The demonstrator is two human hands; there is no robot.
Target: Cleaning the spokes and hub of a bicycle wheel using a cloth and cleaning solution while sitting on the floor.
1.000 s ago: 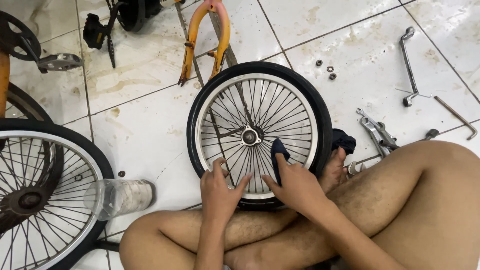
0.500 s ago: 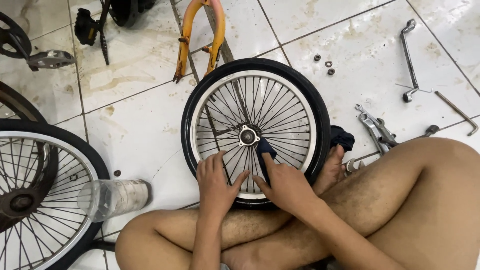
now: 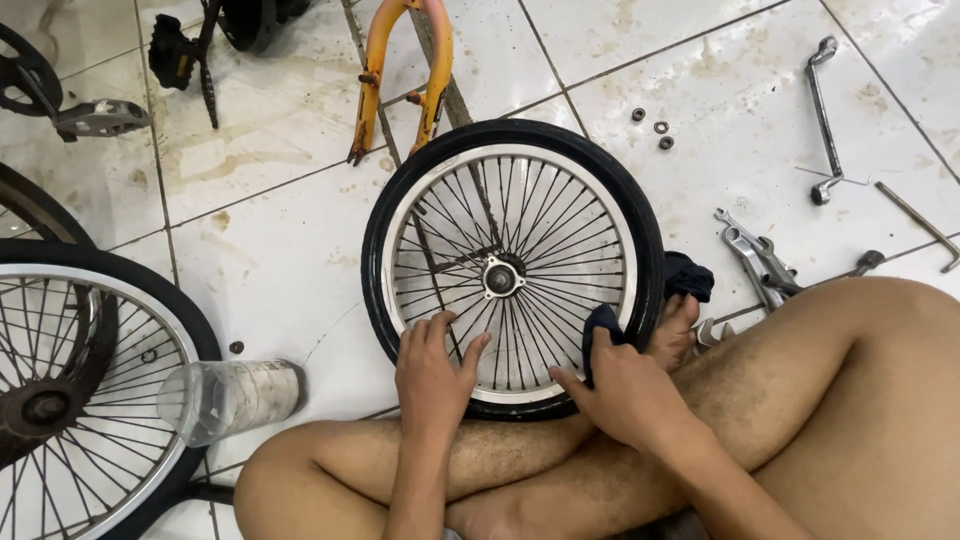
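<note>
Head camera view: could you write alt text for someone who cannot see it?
A person sits cross-legged on a tiled floor, left hand resting on the spokes of a small black-tyred bicycle wheel with a silver rim, right hand pressing a dark cloth against it. Metal wrenches, an orange fork and a clear plastic cup lie nearby.

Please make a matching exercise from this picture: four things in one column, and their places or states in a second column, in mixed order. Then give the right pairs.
Things:
1. dark cloth
2. clear plastic cup
3. orange fork
4. three small nuts

Places or states:
A. lies on its side on the tile, left of the person's knee
B. held in the right hand against the spokes of the small wheel
C. on the tile beyond the small wheel, to the right of the top of its tyre
D. on the floor beyond the small wheel, legs pointing toward it

Pairs: 1-B, 2-A, 3-D, 4-C
</note>
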